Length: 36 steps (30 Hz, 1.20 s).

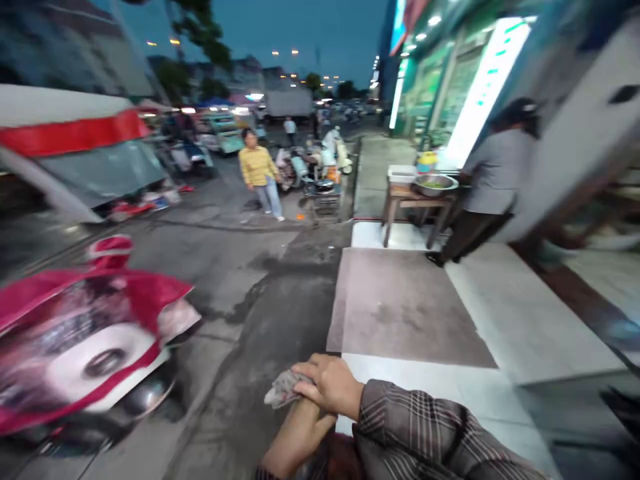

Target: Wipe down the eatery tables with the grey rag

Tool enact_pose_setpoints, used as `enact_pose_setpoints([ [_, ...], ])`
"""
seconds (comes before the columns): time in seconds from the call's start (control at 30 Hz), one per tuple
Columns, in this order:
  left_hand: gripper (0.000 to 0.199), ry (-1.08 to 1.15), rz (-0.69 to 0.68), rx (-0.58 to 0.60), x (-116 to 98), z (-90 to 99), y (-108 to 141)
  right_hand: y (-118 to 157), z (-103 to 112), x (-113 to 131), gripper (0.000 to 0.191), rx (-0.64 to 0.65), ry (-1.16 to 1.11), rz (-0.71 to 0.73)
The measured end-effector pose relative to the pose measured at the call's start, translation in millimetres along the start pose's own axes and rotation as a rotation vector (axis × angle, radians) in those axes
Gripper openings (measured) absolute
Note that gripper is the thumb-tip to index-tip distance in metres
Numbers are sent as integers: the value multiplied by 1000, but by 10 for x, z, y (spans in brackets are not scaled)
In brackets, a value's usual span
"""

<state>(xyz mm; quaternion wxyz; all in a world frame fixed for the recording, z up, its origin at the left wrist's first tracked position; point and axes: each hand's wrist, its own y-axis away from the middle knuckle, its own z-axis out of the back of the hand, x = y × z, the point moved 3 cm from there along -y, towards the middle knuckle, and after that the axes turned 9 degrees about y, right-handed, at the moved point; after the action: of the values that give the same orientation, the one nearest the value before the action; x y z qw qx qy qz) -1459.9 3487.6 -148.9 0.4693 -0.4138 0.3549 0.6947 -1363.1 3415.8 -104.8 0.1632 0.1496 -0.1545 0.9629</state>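
A crumpled grey-white cloth (286, 389) sits at my two hands, low in the middle of the view. My right hand (329, 381), in a plaid sleeve, has its fingers closed over the cloth from above. Beneath it, my left hand (303, 430) reaches up from the bottom edge and touches my right hand. Only its back and thumb show; the cloth and my right hand hide its other fingers, so I cannot tell how they are bent.
A scooter with a pink cover (107, 333) stands close on the left. Ahead right, a wooden table (400, 191) holds a metal basin (437, 187) beside a person in grey (493, 173). A person in yellow (260, 167) is on the road. A mat (400, 300) covers the pavement.
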Motion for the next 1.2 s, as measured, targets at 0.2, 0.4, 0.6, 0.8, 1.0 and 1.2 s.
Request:
enact_pose_setpoints([
  [0.2,60,215,-58,51,-754,-661,-839,1294,576,-1827,41,-267,-356,-587],
  [0.4,64,465,111,282,-1641,-2171,-1450,2632,1352,-2757,37,-735,-466,-833],
  [0.6,59,806,250,566,-2676,-3738,-1881,3170,2091,-2923,63,-804,-180,-701],
  [0.8,60,632,189,664,-3219,-4621,-2561,3536,2405,-3595,44,-1106,-650,-852],
  [1.0,65,385,-13,704,-3686,-5158,-3744,3455,2686,-4908,46,-1414,-1380,-957],
  [1.2,64,160,-183,828,-4419,-5628,-5222,2891,3348,-6285,53,-1323,-1295,-802],
])
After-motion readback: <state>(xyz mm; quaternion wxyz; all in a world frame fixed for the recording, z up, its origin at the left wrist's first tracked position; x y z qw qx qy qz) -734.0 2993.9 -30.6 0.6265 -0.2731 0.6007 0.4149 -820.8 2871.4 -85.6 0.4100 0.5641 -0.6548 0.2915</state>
